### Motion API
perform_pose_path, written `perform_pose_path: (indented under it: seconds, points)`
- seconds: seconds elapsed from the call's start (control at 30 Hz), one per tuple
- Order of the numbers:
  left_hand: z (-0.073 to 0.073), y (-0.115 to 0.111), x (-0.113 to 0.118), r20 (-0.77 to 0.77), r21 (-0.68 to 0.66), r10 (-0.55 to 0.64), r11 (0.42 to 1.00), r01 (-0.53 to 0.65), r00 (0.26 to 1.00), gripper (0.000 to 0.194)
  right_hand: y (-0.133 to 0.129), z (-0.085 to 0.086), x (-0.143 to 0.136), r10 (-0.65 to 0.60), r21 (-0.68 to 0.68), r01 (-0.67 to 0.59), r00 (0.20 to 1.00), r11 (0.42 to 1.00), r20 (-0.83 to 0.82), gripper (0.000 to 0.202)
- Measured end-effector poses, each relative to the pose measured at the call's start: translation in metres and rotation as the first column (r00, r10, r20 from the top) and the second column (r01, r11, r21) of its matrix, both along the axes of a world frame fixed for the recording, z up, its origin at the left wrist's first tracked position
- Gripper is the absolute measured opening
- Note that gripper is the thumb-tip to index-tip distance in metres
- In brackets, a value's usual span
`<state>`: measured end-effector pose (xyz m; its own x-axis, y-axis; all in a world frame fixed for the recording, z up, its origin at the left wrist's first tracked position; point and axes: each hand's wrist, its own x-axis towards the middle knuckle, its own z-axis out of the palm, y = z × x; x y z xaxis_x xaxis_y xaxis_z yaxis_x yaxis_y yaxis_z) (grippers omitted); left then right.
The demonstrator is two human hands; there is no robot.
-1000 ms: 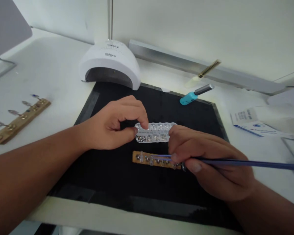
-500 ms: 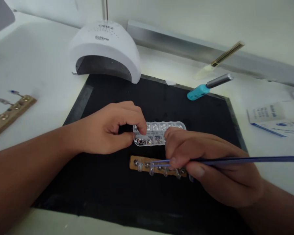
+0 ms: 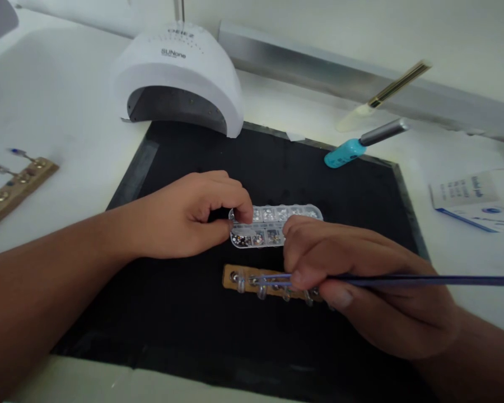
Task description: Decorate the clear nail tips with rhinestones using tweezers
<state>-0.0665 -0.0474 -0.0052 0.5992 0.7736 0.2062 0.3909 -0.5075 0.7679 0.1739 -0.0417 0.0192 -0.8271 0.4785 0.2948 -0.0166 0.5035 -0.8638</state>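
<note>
Barely shifted, left hand (image 3: 197,217) curls, seemingly touching the clear case (image 3: 266,226).

Left forearm (image 3: 67,263) enters from lower left, wrist nearly straight; left hand (image 3: 193,215) with thumb and index finger curved toward each other, pinch-like. Right forearm (image 3: 479,347) enters from lower right; right hand (image 3: 369,280) in a closed grip, fingers curled, thumb beneath, thumbnail visible

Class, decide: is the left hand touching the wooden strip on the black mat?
Apart: the head view shows a band of black mat between the left hand and the wooden strip.
</note>
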Motion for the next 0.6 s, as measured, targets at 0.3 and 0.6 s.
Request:
perform_pose_path:
  seconds: [0.3, 0.6]
  points:
    - [0.0002, -0.0008, 0.0004, 0.006, -0.026, 0.006, 1.0, -0.006, 1.0, 0.022, -0.0017, -0.0011, 0.0007, -0.016, 0.006, 0.016, 1.0, 1.0, 0.02, 0.024]
    - [0.0026, -0.0003, -0.0006, 0.009, -0.044, -0.019, 0.999, 0.02, 1.0, 0.022, 0.0006, 0.0005, 0.0014, 0.012, 0.047, -0.011, 1.0, 0.999, -0.002, 0.024]
